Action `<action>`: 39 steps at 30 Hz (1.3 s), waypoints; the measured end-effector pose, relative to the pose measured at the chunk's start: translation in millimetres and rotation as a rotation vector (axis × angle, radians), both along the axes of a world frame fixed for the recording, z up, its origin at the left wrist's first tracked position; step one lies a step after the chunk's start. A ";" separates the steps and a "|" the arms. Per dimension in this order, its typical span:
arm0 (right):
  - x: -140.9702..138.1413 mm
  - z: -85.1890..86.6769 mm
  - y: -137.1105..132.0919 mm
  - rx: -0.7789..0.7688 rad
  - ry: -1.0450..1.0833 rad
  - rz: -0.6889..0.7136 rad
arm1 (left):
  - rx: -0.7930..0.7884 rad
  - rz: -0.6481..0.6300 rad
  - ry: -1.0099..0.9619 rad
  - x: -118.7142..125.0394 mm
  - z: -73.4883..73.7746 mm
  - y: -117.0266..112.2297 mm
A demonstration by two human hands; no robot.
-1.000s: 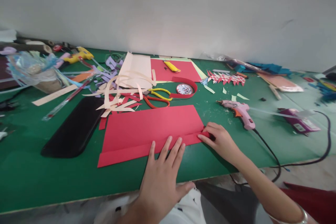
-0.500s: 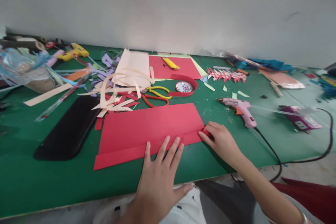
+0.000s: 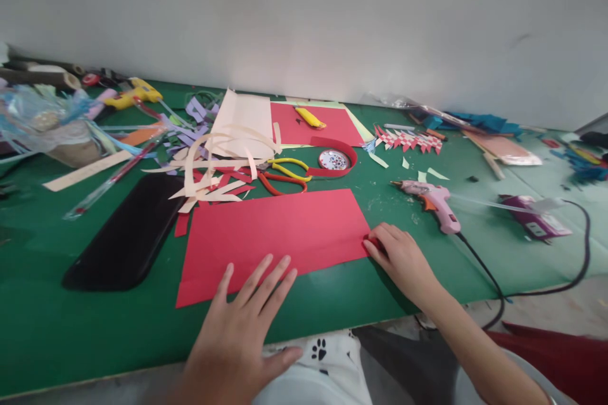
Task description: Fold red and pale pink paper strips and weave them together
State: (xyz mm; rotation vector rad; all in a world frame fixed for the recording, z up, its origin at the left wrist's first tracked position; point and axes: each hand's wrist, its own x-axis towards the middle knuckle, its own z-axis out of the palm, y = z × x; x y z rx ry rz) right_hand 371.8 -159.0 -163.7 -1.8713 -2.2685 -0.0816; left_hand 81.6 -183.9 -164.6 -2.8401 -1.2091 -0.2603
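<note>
A sheet of red paper (image 3: 280, 221) lies on the green tabletop, with a faint crease running along its near edge. My left hand (image 3: 242, 319) rests on that near edge with its fingers spread and stretched out. At the sheet's right end, my right hand (image 3: 401, 259) is closed with thumb and fingers pinching the corner. Its curled fingers partly hide a small red piece there. Just beyond the sheet lie scissors (image 3: 284, 178) with yellow and red handles, and a coiled red strip (image 3: 350, 155) around a round patterned disc (image 3: 334, 160).
Left of the sheet lies a black pad (image 3: 128, 234), with cut paper strips (image 3: 204, 183) heaped behind it. On the right are a pink glue gun (image 3: 439, 205), its cord and a purple box (image 3: 534, 218). A yellow cutter (image 3: 311, 117) lies at the back.
My left hand has slid left along the near edge of the red paper. My right hand stays at the right corner. The fold along the near edge lies flatter.
</note>
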 end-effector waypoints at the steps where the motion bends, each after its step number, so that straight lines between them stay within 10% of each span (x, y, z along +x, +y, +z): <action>1: -2.7 1.5 -1.7 0.032 -0.033 -0.018 | -0.003 -0.003 0.001 -1.1 -0.2 -0.2; 5: -31.6 11.9 -15.8 0.146 -0.142 0.071 | -0.013 0.012 -0.010 -0.3 -1.0 -0.8; 11: -77.3 17.2 -36.1 -0.147 -0.063 0.543 | -0.004 -0.002 -0.021 0.4 0.4 -0.6; 39: 11.9 5.8 -50.9 -0.144 -0.210 0.186 | 0.010 0.052 0.073 -105.9 1.1 -11.9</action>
